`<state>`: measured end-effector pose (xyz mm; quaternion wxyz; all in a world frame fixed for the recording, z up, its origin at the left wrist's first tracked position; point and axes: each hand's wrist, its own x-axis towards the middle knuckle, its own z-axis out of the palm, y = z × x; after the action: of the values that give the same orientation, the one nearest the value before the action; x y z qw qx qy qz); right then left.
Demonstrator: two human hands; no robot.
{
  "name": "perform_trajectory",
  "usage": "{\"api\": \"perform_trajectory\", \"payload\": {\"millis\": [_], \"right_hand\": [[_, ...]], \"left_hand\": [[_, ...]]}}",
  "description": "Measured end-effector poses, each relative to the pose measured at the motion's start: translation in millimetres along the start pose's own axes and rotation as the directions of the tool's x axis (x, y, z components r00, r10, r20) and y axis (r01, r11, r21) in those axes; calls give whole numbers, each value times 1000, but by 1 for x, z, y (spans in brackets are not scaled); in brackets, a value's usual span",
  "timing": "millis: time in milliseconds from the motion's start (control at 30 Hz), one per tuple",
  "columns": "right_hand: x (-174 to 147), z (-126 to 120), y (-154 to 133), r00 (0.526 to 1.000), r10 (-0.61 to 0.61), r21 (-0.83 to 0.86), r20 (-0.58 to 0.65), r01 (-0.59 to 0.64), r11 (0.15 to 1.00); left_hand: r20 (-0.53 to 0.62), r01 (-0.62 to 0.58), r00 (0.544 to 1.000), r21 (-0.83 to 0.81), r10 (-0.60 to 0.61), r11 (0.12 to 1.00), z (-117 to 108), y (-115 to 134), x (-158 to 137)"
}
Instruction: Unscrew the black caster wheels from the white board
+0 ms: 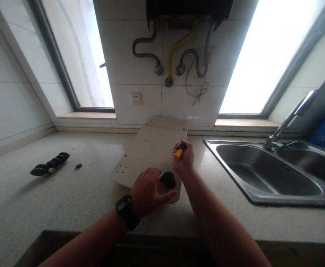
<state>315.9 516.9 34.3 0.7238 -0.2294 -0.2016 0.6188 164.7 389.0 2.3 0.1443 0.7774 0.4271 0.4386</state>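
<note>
A cream board (148,152) with rounded corners and small hole groups lies slantwise on the counter. At its near right corner sits a black foot-like piece (169,180). My right hand (185,157) is closed around the black and yellow handle of a screwdriver (177,154), its shaft slanting down to the left toward the black piece. What the tip touches is hidden. My left hand (151,189), with a dark watch on the wrist, rests on the board beside that piece. Its thumb is stretched apart from the fingers, whose tips are near the shaft's end and partly hidden.
On the counter (92,200) at left lie several similar black pieces (50,164) in a row and a small heap of dark screws (78,166). A steel sink (251,198) with a tap (287,122) is at right. Pipes (175,48) and a socket (136,98) are on the wall.
</note>
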Motion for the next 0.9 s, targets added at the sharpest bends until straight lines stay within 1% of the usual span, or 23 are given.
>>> {"api": "perform_trajectory", "payload": {"millis": [100,200,300,367,433,500,600,733,833,900], "right_hand": [[0,-1,-1,1000,5,8,6,-5,1000],[1,-2,0,1000,9,14,1,-9,1000],[2,-2,-1,1000,8,22,-5,-8,1000],[2,-2,-1,1000,6,25,-8,-5,1000],[1,-1,-1,1000,6,21,-6,-6,1000],[0,-1,-1,1000,10,12,2,-10,1000],[-1,-2,-2,1000,8,-4,17,-8,1000],[-1,-3,-2,999,-12,-33,41,13,999],[-3,-4,-1,997,-42,-71,67,47,996],[-6,-3,0,993,-72,-100,89,81,992]], "left_hand": [[-40,39,998,29,-38,999,9,-4,5],[-37,24,999,28,-23,999,7,-5,6],[29,-14,1000,57,12,998,-1,-9,7],[88,-19,996,69,13,997,-8,-14,9],[131,-5,991,43,-1,999,-15,-20,12],[146,19,989,-6,-18,1000,-20,-25,16],[140,54,989,-67,-45,996,-21,-29,20],[106,111,990,-127,-98,986,-12,-30,20],[86,139,988,-158,-126,978,-5,-31,18],[84,136,989,-164,-124,977,-3,-32,16]]}}
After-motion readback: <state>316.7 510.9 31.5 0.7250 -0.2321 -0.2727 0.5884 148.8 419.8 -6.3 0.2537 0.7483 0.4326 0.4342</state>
